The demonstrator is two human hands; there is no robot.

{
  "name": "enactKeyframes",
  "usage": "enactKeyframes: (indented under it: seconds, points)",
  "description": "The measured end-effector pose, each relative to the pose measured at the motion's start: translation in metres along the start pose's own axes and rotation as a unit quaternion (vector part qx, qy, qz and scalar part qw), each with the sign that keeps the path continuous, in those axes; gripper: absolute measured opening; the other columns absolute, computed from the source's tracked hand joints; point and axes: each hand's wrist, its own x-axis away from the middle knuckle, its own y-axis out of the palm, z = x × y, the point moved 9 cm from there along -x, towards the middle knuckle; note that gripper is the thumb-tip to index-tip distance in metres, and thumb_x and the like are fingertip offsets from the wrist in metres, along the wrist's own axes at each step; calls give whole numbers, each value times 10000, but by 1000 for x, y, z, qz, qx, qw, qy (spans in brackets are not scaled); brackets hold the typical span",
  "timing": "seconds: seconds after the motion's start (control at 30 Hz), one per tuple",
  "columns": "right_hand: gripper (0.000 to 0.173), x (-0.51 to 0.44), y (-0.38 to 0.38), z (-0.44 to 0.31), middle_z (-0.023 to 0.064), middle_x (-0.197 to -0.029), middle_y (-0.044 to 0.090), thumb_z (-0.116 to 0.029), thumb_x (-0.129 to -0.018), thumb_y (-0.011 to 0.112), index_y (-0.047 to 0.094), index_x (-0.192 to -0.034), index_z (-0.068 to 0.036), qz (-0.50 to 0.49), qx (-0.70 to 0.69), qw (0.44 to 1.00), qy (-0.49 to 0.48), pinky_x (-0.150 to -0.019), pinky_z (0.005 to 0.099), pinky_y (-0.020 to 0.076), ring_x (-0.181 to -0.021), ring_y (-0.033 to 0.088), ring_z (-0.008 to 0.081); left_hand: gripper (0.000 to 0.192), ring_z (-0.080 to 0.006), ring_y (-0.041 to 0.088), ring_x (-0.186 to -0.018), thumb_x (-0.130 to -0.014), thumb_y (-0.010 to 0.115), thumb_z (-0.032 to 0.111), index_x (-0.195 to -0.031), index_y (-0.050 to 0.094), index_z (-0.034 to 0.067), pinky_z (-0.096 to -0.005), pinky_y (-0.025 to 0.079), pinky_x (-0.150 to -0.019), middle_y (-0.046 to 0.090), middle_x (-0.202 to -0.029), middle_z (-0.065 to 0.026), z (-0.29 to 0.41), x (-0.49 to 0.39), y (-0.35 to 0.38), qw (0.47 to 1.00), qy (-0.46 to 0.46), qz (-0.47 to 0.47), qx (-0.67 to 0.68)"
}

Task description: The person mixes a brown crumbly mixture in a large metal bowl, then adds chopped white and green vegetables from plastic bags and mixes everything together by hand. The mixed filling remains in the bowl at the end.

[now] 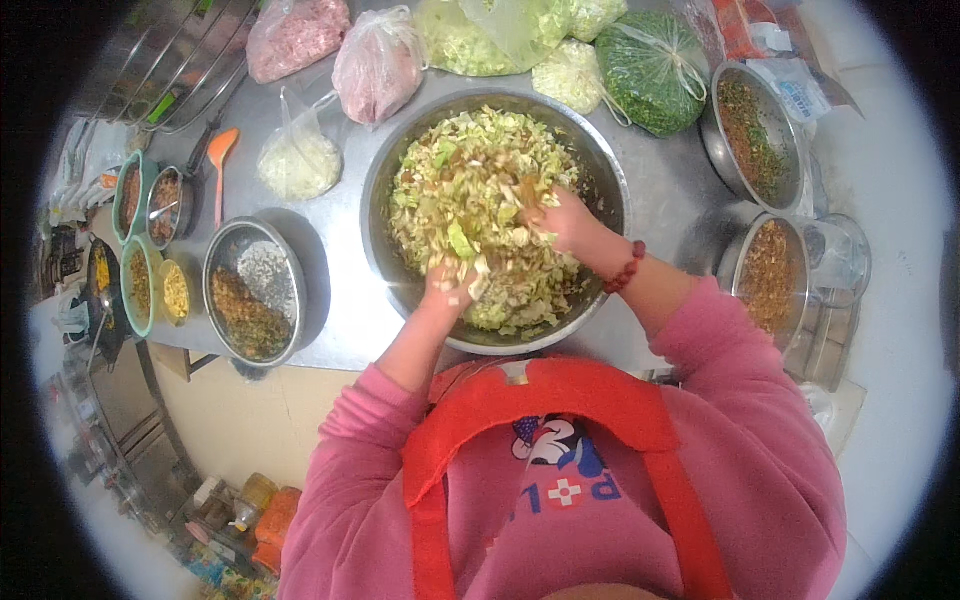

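A wide steel bowl [379, 247] stands before me on the metal table, heaped with chopped cabbage [480, 180] that has brown, glossy bits mixed through it. At the bowl's near left side, my left hand [450, 286] cups some of the cabbage, with shreds lying over its fingers. My right hand [568, 221] reaches in from the right side and holds another clump, its fingertips hidden among the pieces. The cabbage between both hands is blurred. A red bead bracelet [627, 268] circles my right wrist, above the bowl's rim.
To the left are a steel bowl of seasonings [255, 300], an orange spatula [220, 161] and small tubs. Bags of pink minced meat [379, 75], cabbage [487, 45] and chopped greens [651, 75] line the back. Two steel bowls [757, 135] sit at the right.
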Motion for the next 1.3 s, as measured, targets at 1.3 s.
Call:
enactKeyframes:
  seconds: [1.3]
  points:
    - [372,-34,45,131,143,-1121,586,-161,-844,586,539,-1163,27,-44,-355,890,283,-850,351,446,-1015,558,231,742,-270,476,-1174,-834,583,243,-1434,194,42,-384,384,-975,454,-1336,-142,-128,-91,-22,917,-343,82,187]
